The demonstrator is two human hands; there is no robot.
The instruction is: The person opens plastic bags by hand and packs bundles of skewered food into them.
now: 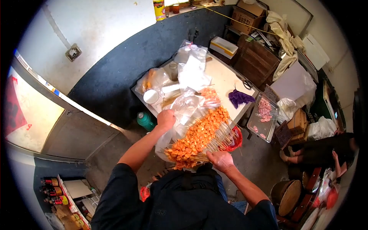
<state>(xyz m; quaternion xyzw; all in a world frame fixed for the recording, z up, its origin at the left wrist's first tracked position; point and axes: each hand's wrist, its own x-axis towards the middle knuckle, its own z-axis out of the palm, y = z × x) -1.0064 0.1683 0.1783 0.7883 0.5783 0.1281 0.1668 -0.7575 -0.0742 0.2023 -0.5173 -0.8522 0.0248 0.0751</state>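
Note:
A broad row of orange-coated meat skewers (pixel 199 132) lies in front of me, with bare stick ends pointing right. Beneath and beside the skewers spreads a clear plastic bag (pixel 179 111). My left hand (pixel 166 119) is closed on the bag's upper left edge. At the lower right, my right hand (pixel 221 160) has its fingers curled round the stick ends of the nearest skewers; its fingertips are partly hidden. Behind the row, a smaller bunch of paler skewers (pixel 210 96) rests on the table.
The white table (pixel 224 76) holds a white cup (pixel 151 96), a jar (pixel 173 71), a purple cloth (pixel 240 98) and scissors (pixel 247 84). To its right is a metal tray (pixel 256 122) with pink meat skewers. A green thermos (pixel 145 121) stands left. Another person (pixel 322 151) is at far right.

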